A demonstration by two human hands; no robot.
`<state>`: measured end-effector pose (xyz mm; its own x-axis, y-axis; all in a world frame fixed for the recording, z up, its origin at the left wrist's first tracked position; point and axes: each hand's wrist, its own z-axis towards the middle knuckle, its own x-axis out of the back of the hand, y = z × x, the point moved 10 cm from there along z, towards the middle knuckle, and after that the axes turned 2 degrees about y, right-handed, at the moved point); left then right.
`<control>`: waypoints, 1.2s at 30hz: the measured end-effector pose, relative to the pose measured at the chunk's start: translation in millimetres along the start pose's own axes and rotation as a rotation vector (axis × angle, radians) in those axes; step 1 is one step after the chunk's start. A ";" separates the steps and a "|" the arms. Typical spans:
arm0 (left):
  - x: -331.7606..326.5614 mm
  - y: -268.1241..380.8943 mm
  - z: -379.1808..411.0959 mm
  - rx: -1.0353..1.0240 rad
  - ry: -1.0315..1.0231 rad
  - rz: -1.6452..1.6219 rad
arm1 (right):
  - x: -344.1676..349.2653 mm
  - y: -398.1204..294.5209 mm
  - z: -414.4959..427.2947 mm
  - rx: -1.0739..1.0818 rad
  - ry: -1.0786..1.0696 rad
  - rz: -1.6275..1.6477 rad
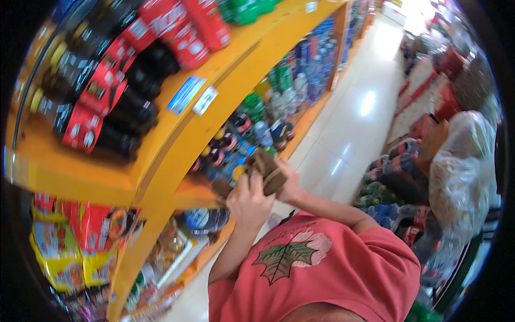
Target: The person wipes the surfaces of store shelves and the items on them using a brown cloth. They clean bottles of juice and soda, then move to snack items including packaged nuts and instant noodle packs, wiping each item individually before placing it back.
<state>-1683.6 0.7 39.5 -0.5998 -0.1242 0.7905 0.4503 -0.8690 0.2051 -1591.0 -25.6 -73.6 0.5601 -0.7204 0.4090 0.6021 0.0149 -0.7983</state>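
Observation:
Both hands are together in front of my chest, beside the yellow shelf unit. A bunched brown cloth [263, 171] is between them, its folds twisted and a little blurred. My left hand [249, 197] grips the cloth from the near side, with its fingers bent over it. On the far right side of the cloth, my right hand [287, 181] holds it, its fingers partly hidden. A darker brown end [221, 188] sticks out to the left of my left hand, by the shelf edge; I cannot tell whether it belongs to the same cloth.
Dark bottles with red labels [94, 96] stand on the upper yellow shelf [161, 153]. Lower shelves hold drink bottles [281, 88] and yellow and red food packs [60, 249]. A tiled aisle [342, 124] runs ahead. Wrapped bottle packs [402, 169] and plastic bags [462, 177] are piled on the right.

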 end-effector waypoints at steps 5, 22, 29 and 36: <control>-18.2 5.1 -4.7 0.006 -0.129 0.133 | -4.2 0.9 5.3 0.009 -0.066 -0.299; 3.8 -59.4 -7.3 0.311 0.069 -0.580 | 52.1 11.4 19.0 -0.038 0.119 -0.205; -16.4 -43.0 -10.7 0.298 -0.148 -0.826 | 6.6 11.5 -7.2 -0.056 -0.073 -0.114; -30.2 -41.6 -48.6 0.155 -0.373 -0.596 | 13.8 71.1 -13.4 -0.277 0.100 0.118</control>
<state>-1716.3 17.3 -20.9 -0.5194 0.5460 0.6573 0.2218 -0.6567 0.7208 -1548.1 -43.8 -130.7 0.5500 -0.7898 0.2717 0.3505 -0.0770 -0.9334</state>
